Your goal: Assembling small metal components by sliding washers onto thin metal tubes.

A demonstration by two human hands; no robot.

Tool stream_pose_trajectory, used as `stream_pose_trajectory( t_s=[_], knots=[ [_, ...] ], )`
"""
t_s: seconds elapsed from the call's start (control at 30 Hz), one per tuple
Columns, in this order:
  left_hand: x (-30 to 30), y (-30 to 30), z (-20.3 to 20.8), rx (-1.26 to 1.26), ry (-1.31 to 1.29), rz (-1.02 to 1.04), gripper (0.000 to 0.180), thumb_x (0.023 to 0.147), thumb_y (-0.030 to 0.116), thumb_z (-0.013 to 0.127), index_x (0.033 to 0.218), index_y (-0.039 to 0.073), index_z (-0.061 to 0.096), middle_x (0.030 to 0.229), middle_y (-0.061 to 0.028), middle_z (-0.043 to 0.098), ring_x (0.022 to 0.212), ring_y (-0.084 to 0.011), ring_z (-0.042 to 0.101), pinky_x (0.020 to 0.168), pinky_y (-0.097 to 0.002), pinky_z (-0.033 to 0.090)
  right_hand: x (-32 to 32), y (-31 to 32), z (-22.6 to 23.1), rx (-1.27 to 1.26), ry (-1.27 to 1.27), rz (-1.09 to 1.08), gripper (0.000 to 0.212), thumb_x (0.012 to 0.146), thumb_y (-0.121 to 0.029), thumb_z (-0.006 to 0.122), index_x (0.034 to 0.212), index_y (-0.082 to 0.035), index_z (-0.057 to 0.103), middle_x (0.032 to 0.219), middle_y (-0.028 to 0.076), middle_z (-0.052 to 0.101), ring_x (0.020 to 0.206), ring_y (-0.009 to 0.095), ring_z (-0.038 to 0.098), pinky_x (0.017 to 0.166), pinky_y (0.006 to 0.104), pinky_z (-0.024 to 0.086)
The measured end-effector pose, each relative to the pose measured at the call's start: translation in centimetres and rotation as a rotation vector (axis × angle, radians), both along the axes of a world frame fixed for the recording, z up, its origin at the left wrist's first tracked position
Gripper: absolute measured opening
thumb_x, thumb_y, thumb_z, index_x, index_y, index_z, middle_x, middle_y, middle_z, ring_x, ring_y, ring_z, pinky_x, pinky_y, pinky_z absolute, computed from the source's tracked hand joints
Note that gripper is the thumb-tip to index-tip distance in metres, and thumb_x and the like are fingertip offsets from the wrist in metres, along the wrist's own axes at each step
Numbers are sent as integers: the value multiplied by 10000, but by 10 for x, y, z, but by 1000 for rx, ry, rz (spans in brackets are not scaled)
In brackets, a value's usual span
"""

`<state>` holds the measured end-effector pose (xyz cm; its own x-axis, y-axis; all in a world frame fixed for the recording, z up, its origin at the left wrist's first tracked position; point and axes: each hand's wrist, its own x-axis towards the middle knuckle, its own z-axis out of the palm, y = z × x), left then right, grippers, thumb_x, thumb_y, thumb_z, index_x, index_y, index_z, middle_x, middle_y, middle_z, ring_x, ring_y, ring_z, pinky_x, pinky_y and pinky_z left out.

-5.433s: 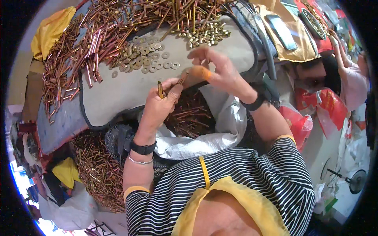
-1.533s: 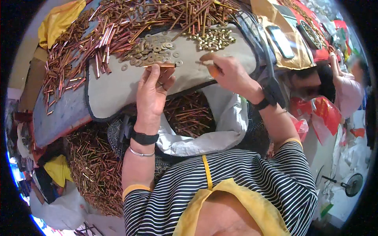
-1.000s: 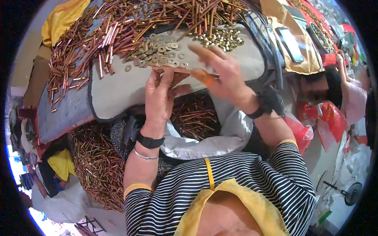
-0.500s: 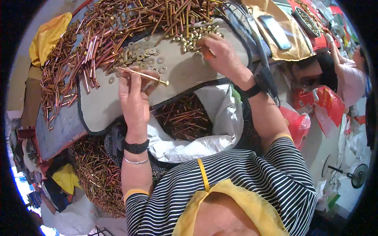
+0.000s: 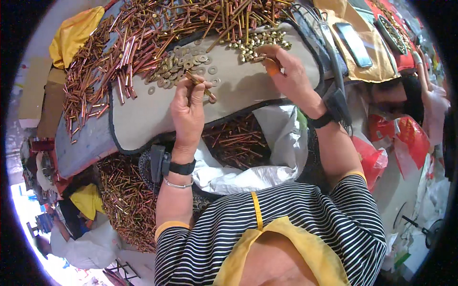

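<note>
My left hand [image 5: 187, 109] is closed round a long brass-coloured bolt [image 5: 206, 90], gripped between thumb and fingers above the grey mat [image 5: 238, 90]. Just past its fingertips lies a heap of flat washers [image 5: 171, 69], a few scattered singly. My right hand [image 5: 293, 74], with an orange cover on its thumb, is at the near edge of a pile of small brass-coloured nuts [image 5: 248, 45]. Thumb and forefinger are brought together on what looks like one small nut [image 5: 259, 58], partly hidden by the fingers.
Heaped bolts [image 5: 119, 52] cover the table's far and left parts. A white sack [image 5: 229, 180] holding more bolts stands open before me; another bolt heap [image 5: 124, 205] lies lower left. A phone [image 5: 353, 45] rests on brown paper at right, near a dark dish [image 5: 391, 35]. Another person's arm [image 5: 431, 95] shows far right.
My left hand has turned the bolt from nearly level to a steeper slant and moved right. My right hand has drawn slightly back from the nuts. The whole view has shifted.
</note>
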<state>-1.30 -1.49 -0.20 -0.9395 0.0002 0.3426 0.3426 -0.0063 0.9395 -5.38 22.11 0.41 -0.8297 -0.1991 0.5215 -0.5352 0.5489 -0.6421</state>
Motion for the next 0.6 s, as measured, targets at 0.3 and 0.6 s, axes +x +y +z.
stream_pose_trajectory(
  t_s=[0.3,0.6],
  knots=[
    [8,4,-6,-190,57,19,128,941,142,529,990,23,541,931,-42,606,842,-99,567,739,-267,511,9,-17,-4,-178,-148,101,199,777,16,584,975,-6,587,884,142,644,784,305,634,699,345,506],
    [7,1,-9,-135,97,-19,120,942,118,520,998,16,551,938,-48,606,829,-108,570,694,-227,486,6,-18,-4,376,101,-48,224,745,-31,618,967,-59,606,892,116,572,848,331,554,722,410,467]
  ],
)
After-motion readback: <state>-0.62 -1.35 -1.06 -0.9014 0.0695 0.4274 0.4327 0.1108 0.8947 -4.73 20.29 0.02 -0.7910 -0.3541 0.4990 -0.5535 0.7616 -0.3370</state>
